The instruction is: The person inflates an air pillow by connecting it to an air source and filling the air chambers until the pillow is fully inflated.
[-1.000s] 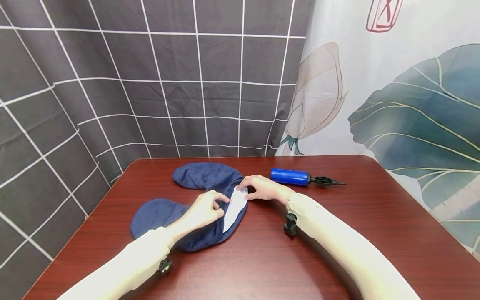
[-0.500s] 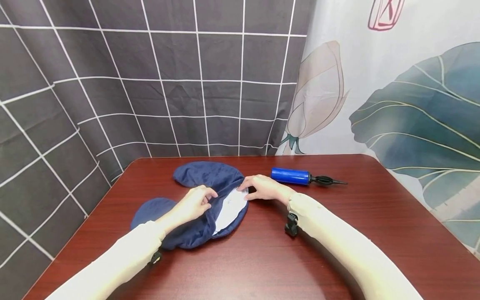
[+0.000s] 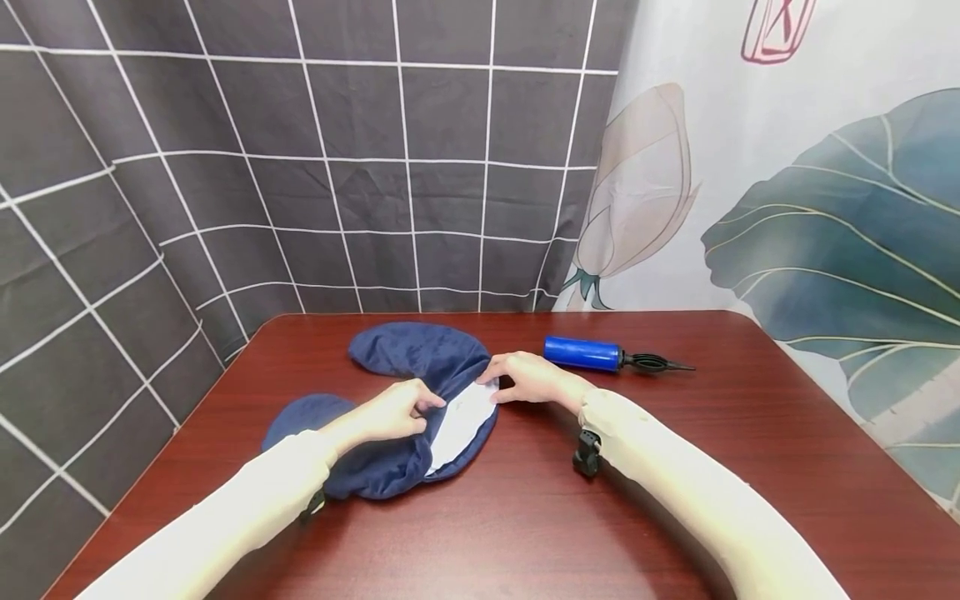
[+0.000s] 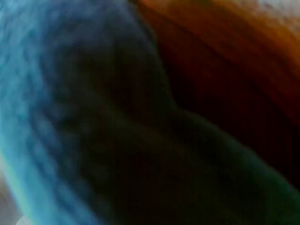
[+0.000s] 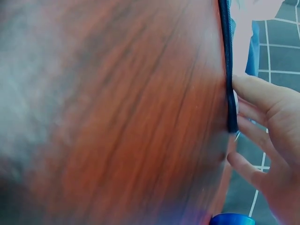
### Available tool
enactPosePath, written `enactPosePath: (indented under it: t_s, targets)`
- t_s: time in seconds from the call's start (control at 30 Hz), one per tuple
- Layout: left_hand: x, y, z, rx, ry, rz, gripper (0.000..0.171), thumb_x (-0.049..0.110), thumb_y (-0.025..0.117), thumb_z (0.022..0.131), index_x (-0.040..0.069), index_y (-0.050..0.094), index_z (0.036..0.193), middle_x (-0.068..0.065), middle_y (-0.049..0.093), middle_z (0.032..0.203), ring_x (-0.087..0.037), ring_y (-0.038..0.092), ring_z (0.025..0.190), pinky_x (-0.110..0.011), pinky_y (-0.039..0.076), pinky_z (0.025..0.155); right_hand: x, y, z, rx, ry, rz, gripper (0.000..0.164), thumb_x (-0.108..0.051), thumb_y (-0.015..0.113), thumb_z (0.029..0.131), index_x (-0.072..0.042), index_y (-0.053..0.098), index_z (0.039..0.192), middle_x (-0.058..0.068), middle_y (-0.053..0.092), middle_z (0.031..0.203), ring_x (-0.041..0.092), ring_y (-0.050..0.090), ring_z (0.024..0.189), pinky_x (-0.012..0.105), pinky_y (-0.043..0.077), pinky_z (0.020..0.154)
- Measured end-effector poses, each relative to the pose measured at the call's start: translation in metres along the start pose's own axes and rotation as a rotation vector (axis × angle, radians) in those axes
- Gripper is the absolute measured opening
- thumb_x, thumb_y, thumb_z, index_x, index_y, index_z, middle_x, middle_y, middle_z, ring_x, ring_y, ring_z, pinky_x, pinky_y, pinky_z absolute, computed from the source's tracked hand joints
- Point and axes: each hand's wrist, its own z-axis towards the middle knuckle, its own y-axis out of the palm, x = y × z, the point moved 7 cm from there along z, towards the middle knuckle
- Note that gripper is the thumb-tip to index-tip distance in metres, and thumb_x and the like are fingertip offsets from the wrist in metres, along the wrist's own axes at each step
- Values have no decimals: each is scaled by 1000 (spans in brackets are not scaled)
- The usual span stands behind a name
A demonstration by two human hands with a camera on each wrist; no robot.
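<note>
A navy plush U-shaped neck pillow cover (image 3: 408, 346) lies on the table, its two lobes toward the left. Through the long opening along its curved side shows a white inner piece (image 3: 459, 425). My left hand (image 3: 397, 410) pinches the inner flap of that opening with thumb and forefinger. At the opening's far end my right hand (image 3: 528, 377) holds the edge, fingers over the white piece. The right wrist view shows the cover's zipper edge (image 5: 228, 65) against the fingers of the right hand (image 5: 276, 131). Blurred dark cover cloth (image 4: 70, 93) fills most of the left wrist view.
A blue hand pump (image 3: 581, 353) with a black nozzle lies behind the right hand. The reddish-brown wooden table (image 3: 510, 533) reaches back to a grey grid curtain (image 3: 442, 192). A white curtain with printed lotus (image 3: 847, 217) hangs on the right.
The left hand has drawn the flap leftward and then come slightly back right. More of the white inner piece shows than a second ago. The right hand has stayed nearly in place.
</note>
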Motion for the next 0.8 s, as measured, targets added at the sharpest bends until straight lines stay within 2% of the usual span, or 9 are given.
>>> enactPosePath:
  t_s: [0.1, 0.17, 0.37, 0.53, 0.63, 0.8]
  targets:
    - [-5, -1, 2, -40, -82, -90, 39, 9, 74, 80, 1, 70, 118, -16, 70, 109, -25, 69, 96, -32, 58, 82, -2, -1, -1, 1, 6, -8, 35, -31, 72, 90, -22, 71, 123, 1, 69, 122, 21, 62, 115, 42, 46, 105]
    - [-8, -2, 3, -53, -111, -114, 42, 15, 79, 79, 2, 71, 118, -16, 72, 112, -25, 70, 97, -33, 58, 84, -4, -2, -1, -10, 15, -15, 35, -31, 72, 89, -21, 71, 123, 1, 69, 122, 21, 62, 115, 42, 46, 105]
    - [-11, -2, 11, -46, -88, -88, 43, 20, 86, 73, 5, 73, 111, -8, 75, 101, -12, 67, 86, -24, 54, 80, -14, -10, 3, -16, 50, -73, 28, -24, 76, 86, -16, 75, 113, 3, 73, 113, 21, 65, 105, 40, 51, 98]
    - [-15, -1, 13, -56, -88, -112, 43, 20, 87, 72, 4, 72, 109, -8, 74, 99, -8, 64, 83, -22, 53, 79, -26, -16, 8, 97, 63, -102, 10, -18, 72, 85, -18, 78, 93, -3, 74, 89, 14, 64, 81, 31, 54, 76]
    - [-16, -2, 13, -92, -104, -151, 43, 17, 86, 73, 2, 72, 111, -9, 74, 101, -9, 65, 85, -22, 53, 80, -35, -15, 10, 156, 48, -91, 4, -22, 71, 85, -20, 76, 86, -6, 71, 80, 10, 61, 74, 26, 51, 67]
    - [-17, -3, 14, -220, -140, -247, 44, 13, 81, 79, -1, 68, 118, -12, 73, 112, -14, 67, 96, -26, 53, 89, -43, -9, 12, 159, 39, -38, 3, -25, 73, 86, -22, 74, 87, -6, 70, 82, 8, 62, 78, 23, 51, 70]
